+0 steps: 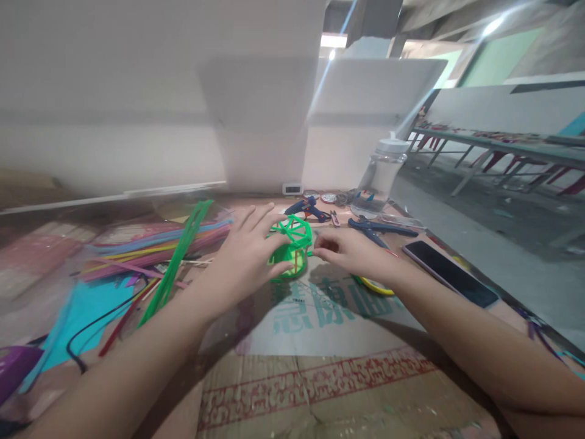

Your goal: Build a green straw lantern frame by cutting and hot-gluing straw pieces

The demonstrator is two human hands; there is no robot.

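A small green openwork frame [299, 235], apparently made of pipe cleaners, stands on the printed sheet in front of me. My left hand [247, 256] is at its left side, thumb and index finger against it, the other fingers spread upward. From the right, my right hand [340, 250] meets the frame with thumb and fingertips pinched on a short green pipe cleaner end [311, 253]. Inside the frame a lighter green base and a thin brownish upright show. A bundle of green pipe cleaners [176, 262] lies left of my left forearm.
Behind the frame lie a blue glue gun [308, 209] and a small digital display [292, 189]. Dark-handled pliers [381, 228], a phone [450, 271], a yellow ring [377, 288] and a clear bottle [384, 171] are right. Colored pipe cleaners [155, 244] and blue sheets [98, 308] cover the left.
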